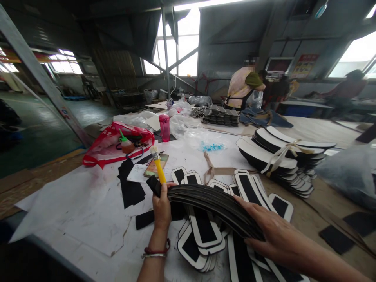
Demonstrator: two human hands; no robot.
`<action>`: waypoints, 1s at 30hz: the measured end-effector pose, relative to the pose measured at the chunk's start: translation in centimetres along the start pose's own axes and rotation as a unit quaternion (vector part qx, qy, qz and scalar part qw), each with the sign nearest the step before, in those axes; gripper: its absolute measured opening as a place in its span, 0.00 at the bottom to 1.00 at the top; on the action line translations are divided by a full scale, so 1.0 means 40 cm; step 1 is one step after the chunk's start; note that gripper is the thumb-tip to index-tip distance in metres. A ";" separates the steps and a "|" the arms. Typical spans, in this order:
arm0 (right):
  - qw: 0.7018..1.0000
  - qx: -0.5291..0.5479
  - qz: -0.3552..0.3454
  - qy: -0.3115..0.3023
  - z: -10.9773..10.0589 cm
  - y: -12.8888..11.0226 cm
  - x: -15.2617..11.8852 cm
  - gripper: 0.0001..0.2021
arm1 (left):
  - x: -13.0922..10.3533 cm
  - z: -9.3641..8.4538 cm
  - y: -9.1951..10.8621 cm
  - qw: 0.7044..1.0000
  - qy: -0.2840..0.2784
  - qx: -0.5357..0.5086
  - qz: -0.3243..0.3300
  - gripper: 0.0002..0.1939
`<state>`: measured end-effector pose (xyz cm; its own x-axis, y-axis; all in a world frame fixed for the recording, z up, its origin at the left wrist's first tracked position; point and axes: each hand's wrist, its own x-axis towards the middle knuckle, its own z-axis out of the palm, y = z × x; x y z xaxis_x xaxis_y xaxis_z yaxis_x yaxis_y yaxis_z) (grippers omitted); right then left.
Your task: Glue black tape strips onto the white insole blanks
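A stack of curved dark pieces [211,199] is held edge-up between my two hands, bowed upward in the middle. My left hand [162,205] grips its left end and also holds a paintbrush [160,168] with a yellow handle, its bristles pointing up. A small black piece [153,185] shows beside the left fingers; I cannot tell whether they hold it. My right hand [270,227] is closed round the right end, thumb below and fingers on top. Under the stack lie several flat black pieces with white borders [205,231], overlapping in loose piles.
Tied bundles of white-and-black pieces [276,156] stand at the right. Black scraps [129,188], a phone [157,165], a red bag [96,150] holding a green-tipped bottle [127,145], and a pink bottle [164,128] lie leftward. A co-worker [241,86] stands beyond the table.
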<state>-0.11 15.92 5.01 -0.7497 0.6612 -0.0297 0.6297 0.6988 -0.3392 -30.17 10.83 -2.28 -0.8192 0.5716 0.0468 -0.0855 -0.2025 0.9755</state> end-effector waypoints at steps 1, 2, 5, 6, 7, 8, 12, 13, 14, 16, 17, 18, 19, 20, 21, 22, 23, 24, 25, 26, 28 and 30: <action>1.000 0.009 -0.004 0.020 0.016 0.013 -0.017 0.39 | 0.000 0.000 -0.001 1.000 0.002 -0.002 0.000 0.20; 0.999 0.020 -0.014 0.045 0.033 0.023 -0.027 0.37 | 0.000 0.000 -0.002 1.000 0.002 -0.005 0.000 0.20; 0.988 0.060 -0.045 0.135 0.081 0.036 -0.020 0.32 | 0.002 0.001 -0.006 1.000 0.000 -0.023 0.000 0.21; 0.983 0.073 -0.050 0.163 0.093 0.036 -0.011 0.31 | 0.003 0.001 -0.008 1.000 0.000 -0.031 -0.001 0.21; 0.977 0.088 -0.052 0.188 0.101 0.035 -0.001 0.29 | 0.004 0.002 -0.010 0.999 0.001 -0.039 -0.002 0.21; 0.972 0.103 -0.051 0.207 0.105 0.033 0.010 0.28 | 0.005 0.002 -0.011 0.999 0.003 -0.046 -0.004 0.20; 0.962 0.155 -0.035 0.221 0.088 0.025 0.049 0.21 | 0.010 0.003 -0.012 0.997 0.017 -0.072 -0.010 0.17; 0.962 0.168 -0.033 0.212 0.080 0.024 0.058 0.19 | 0.011 0.004 -0.010 0.997 0.019 -0.075 -0.011 0.17; 0.963 0.180 -0.031 0.200 0.073 0.024 0.066 0.18 | 0.012 0.004 -0.008 0.997 0.019 -0.078 -0.012 0.16; 0.964 0.198 -0.027 0.175 0.066 0.028 0.080 0.18 | 0.011 0.004 -0.003 0.997 0.012 -0.079 -0.013 0.16; 0.965 0.200 -0.027 0.165 0.068 0.032 0.085 0.19 | 0.011 0.004 0.000 0.997 0.006 -0.078 -0.013 0.16; 0.967 0.195 -0.029 0.159 0.073 0.036 0.088 0.22 | 0.010 0.004 0.002 0.997 0.000 -0.077 -0.013 0.16; 0.970 0.186 -0.034 0.154 0.080 0.040 0.089 0.26 | 0.008 0.004 0.004 0.997 -0.007 -0.074 -0.012 0.17; 0.973 0.173 -0.043 0.145 0.088 0.043 0.088 0.31 | 0.007 0.004 0.004 0.997 -0.013 -0.072 -0.010 0.17; 0.977 0.156 -0.056 0.131 0.095 0.044 0.087 0.37 | 0.006 0.005 0.004 0.997 -0.018 -0.069 -0.009 0.18; 0.981 0.138 -0.068 0.115 0.100 0.045 0.085 0.42 | 0.006 0.005 0.003 0.998 -0.022 -0.065 -0.007 0.18; 0.985 0.121 -0.075 0.101 0.101 0.043 0.084 0.46 | 0.005 0.005 0.001 0.998 -0.024 -0.061 -0.005 0.19; 0.987 0.106 -0.078 0.090 0.097 0.039 0.085 0.46 | 0.005 0.005 -0.001 0.998 -0.026 -0.056 -0.003 0.19; 0.989 0.096 -0.078 0.083 0.090 0.034 0.087 0.43 | 0.006 0.005 -0.004 0.998 -0.027 -0.050 0.000 0.20; 0.990 0.089 -0.073 0.078 0.079 0.028 0.091 0.38 | 0.006 0.004 -0.006 0.999 -0.027 -0.043 0.002 0.20; 0.994 0.071 -0.059 0.059 0.054 0.011 0.106 0.31 | 0.007 0.002 -0.009 0.999 -0.027 -0.028 0.003 0.21; 0.998 0.038 -0.042 0.041 0.035 -0.010 0.127 0.29 | 0.006 -0.001 -0.009 1.000 -0.027 -0.013 0.001 0.21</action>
<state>-4.47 18.62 3.67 -0.7783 0.6230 0.0780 0.5454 0.7324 -0.4077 -30.34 11.01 -2.61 -0.7882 0.6124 0.0606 -0.0998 -0.2244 0.9694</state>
